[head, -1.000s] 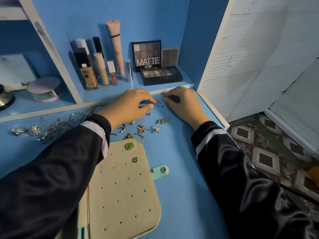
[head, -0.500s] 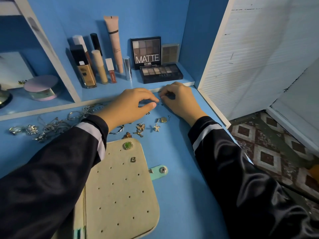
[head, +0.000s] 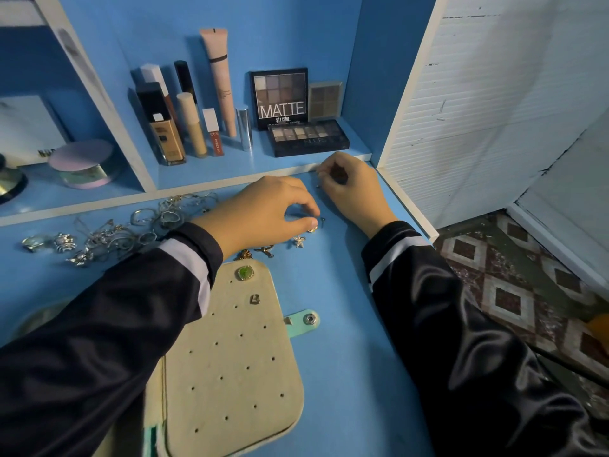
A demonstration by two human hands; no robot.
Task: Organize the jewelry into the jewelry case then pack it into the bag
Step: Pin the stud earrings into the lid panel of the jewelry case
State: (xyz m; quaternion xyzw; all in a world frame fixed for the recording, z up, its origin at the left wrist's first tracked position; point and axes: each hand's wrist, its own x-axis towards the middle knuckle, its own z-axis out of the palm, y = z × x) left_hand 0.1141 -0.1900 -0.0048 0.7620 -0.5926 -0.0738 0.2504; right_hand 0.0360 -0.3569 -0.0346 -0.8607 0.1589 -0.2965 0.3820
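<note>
**Hands part ways over the loose earrings**

Half a second ago the two hands were fingertip to fingertip, and now they've split! The right hand (head: pixel 354 192) has slid up to the front edge of the shelf (head: pixel 211 166) with its fingers curled under. Whether it pinches something there is too small to tell. The left hand (head: pixel 263 212) sits lower on the blue desk (head: pixel 336 357), thumb and forefinger bent toward each other just above a gold earring (head: pixel 312 229). No grip on anything can be made out. A little stud (head: pixel 324 220) lies just beside that thumb, and a star earring (head: pixel 299 241) just below it. The jewelry case (head: pixel 230 374) lies open and flat in the same spot near the person. The same two pieces are pinned in its cream panel: a green earring (head: pixel 245 273) and a letter earring (head: pixel 254 299). The silver rings and chains (head: pixel 115 232) stay heaped at the left, apart from the case.
</note>
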